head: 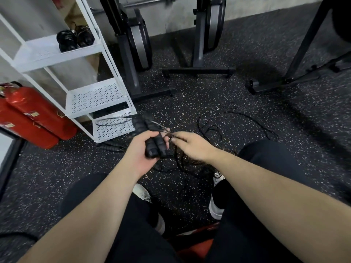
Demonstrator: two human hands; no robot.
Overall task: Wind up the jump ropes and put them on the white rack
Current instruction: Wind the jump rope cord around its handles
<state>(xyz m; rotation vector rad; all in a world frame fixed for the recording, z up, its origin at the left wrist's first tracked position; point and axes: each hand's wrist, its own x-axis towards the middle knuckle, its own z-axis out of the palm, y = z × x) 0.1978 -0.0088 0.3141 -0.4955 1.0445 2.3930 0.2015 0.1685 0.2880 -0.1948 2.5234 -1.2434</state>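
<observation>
While I am sitting over the speckled floor, these are the facts around my grip:

Left hand: my left hand is clenching round two black jump-rope handles, their far ends pointing away from me toward the rack.

Right hand: my right hand is pinching the thin cord just right of the handles, fingertips nearly touching my left fingers.

Loose rope: a tangle of black cord is lying on the floor beyond and to the right of my grip, trailing under my right wrist.

Second rope: one more pair of handles is lying on the floor left of my grip, beside the rack's foot.

White rack: the white rack is standing ahead and left of my grip; I am counting three perforated shelves, with a cord loop lying on the lowest.

Wound ropes: two dark bundles are sitting on the top shelf.

Edges: two red extinguishers are leaning far left; three black machine stands are lining the wall beyond.

Open room: bare floor is stretching right of my grip.
</observation>
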